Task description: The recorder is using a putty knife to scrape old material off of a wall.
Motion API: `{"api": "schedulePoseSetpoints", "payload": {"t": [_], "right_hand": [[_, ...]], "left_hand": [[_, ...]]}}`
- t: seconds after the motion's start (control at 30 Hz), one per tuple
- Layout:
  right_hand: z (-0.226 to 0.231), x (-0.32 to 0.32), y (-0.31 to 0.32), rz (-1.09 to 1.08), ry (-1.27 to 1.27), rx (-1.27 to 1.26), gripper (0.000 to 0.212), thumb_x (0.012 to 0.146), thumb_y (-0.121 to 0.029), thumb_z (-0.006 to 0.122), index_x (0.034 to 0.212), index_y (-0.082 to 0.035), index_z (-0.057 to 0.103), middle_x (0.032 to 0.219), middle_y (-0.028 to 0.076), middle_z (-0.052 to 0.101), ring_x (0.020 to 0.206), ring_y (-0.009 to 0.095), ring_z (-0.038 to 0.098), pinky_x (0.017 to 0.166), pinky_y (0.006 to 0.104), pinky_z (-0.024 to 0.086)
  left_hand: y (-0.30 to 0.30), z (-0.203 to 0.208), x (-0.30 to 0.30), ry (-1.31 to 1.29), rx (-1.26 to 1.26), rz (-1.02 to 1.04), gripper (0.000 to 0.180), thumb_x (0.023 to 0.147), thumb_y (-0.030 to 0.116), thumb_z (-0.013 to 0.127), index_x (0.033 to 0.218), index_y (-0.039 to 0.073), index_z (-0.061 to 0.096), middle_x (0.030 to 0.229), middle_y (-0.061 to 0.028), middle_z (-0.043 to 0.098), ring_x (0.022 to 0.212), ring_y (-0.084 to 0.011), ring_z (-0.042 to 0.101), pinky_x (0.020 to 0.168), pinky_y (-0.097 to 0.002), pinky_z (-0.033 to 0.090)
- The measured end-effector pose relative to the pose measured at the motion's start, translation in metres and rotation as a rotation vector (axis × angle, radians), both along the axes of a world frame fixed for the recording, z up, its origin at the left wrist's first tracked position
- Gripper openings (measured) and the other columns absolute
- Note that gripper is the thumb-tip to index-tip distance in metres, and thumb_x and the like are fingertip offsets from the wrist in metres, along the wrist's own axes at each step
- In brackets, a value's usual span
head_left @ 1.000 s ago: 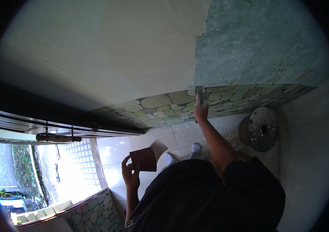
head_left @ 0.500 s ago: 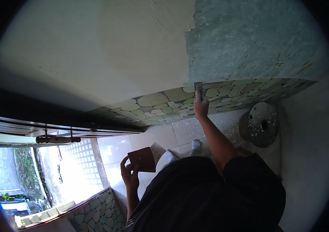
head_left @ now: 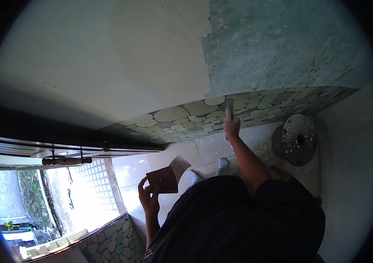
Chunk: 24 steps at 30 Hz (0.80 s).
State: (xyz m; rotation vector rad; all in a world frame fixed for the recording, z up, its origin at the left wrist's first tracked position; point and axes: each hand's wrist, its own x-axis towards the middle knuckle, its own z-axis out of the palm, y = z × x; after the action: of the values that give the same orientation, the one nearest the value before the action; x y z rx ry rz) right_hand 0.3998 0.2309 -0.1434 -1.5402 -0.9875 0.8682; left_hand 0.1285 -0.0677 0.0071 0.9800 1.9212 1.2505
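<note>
My left hand [head_left: 150,200] pinches a folded sheet of sandpaper [head_left: 162,180], brown on one face, with a pale flap curling up at its right. In my right hand [head_left: 231,126] is a putty knife [head_left: 229,105], gripped by its handle, index finger stretched along it. Its blade is in front of the pebble-patterned band [head_left: 169,115] on the lower wall; contact cannot be made out. Above that band, the wall carries a smooth cream coat [head_left: 160,65] on the left and a rough blue-green surface [head_left: 278,48] on the right, meeting at a ragged edge.
A large spool-shaped stand [head_left: 299,139], spattered with white, stands at the right on the pale tiled floor [head_left: 136,166]. A dark door [head_left: 120,148] with a wooden handle [head_left: 67,161] is at the left, beside a bright opening. My feet [head_left: 223,164] are near the wall.
My right hand has drawn the putty knife slightly down and to the right, away from the coat's lower edge. The left hand keeps its hold on the sandpaper, whose pale flap stands out farther.
</note>
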Motion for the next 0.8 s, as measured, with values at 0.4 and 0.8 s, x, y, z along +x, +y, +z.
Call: {"api": "schedulePoseSetpoints", "payload": {"t": [0.4,0.8], "right_hand": [[-0.022,0.037,0.000,0.015,-0.070,-0.023,0.055,0.094,-0.044,0.048,0.061,0.000,0.051,0.044,0.003,0.040,0.035,0.016,0.044,0.035,0.0327,0.035],[-0.005,0.083,0.010,-0.019,0.033,-0.005,0.059,0.091,-0.051,0.050,0.054,-0.005,0.044,0.043,0.002,0.040,0.033,0.015,0.043,0.033,0.0302,0.034]], "left_hand": [[0.009,-0.004,0.008,-0.038,0.030,0.006,0.057,0.079,0.000,0.063,0.131,0.003,0.038,0.082,-0.0104,0.068,0.079,-0.0119,0.060,0.078,-0.0265,0.045],[0.023,-0.012,0.023,0.006,0.052,-0.019,0.059,0.079,0.001,0.065,0.132,0.001,0.038,0.084,-0.0082,0.067,0.079,-0.0100,0.060,0.078,-0.0255,0.044]]}}
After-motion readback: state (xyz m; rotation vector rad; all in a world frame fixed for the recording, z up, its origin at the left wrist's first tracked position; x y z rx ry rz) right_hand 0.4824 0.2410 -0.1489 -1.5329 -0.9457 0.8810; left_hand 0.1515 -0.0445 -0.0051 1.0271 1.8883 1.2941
